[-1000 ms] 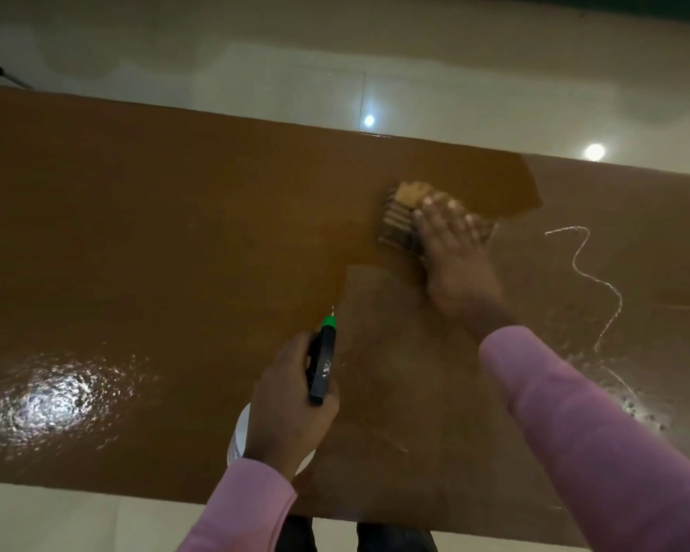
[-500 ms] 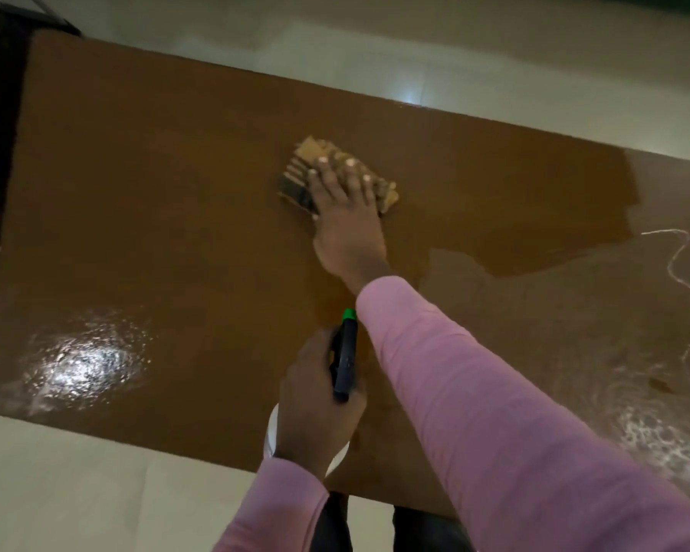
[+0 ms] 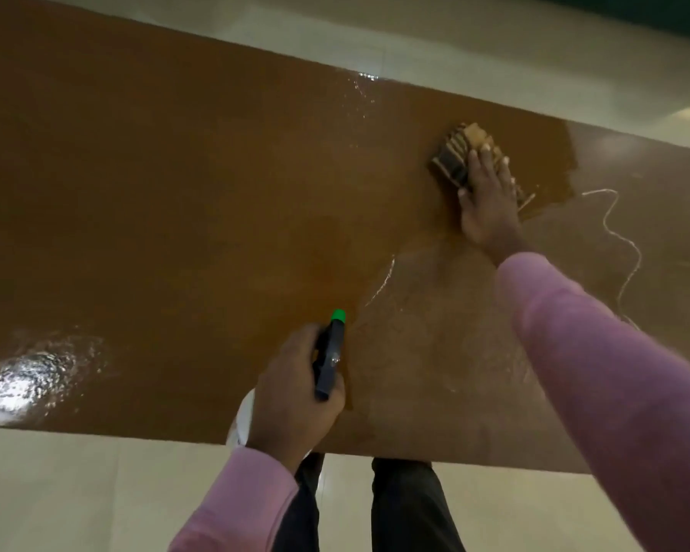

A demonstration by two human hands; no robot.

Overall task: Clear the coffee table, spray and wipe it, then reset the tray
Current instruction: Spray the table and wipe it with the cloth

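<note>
Cream floor [image 3: 76,492] is showing nearest to us, and our dark trousers [image 3: 407,507] are standing against the near edge of the brown table [image 3: 176,201]. Pink sleeves [image 3: 614,372] are covering both our arms.

Our left hand [image 3: 291,400] is hanging over that near edge, about midway along it, and is gripping the bottle [image 3: 329,360]. The fingers are curling round its black sprayer head. The green nozzle [image 3: 338,315] is pointing away from us toward the far side, and a bit of the white body is peeking out under the wrist. We cannot tell whether a finger is lying on the trigger.

At the near left a wet patch [image 3: 36,376] is glaring with reflected light. Right of the bottle the tabletop is looking duller and streaked, and our right arm is reaching across this zone toward the far right. Further right a thin white squiggle [image 3: 630,249] is winding over the surface.

Our right hand [image 3: 486,201] is pressing palm-down on the cloth [image 3: 453,153], with the fingers lying straight and slightly spread over it and the thumb sticking out to the left. The cloth, tan with dark stripes, is lying flat on the table close to its far edge, and is showing past the hand on the left and far sides. It is sitting where the glossier brown on the left is meeting the duller area on the right.

Left of the cloth, droplets [image 3: 361,87] are glinting at the far edge. More floor is lying beyond the table.
</note>
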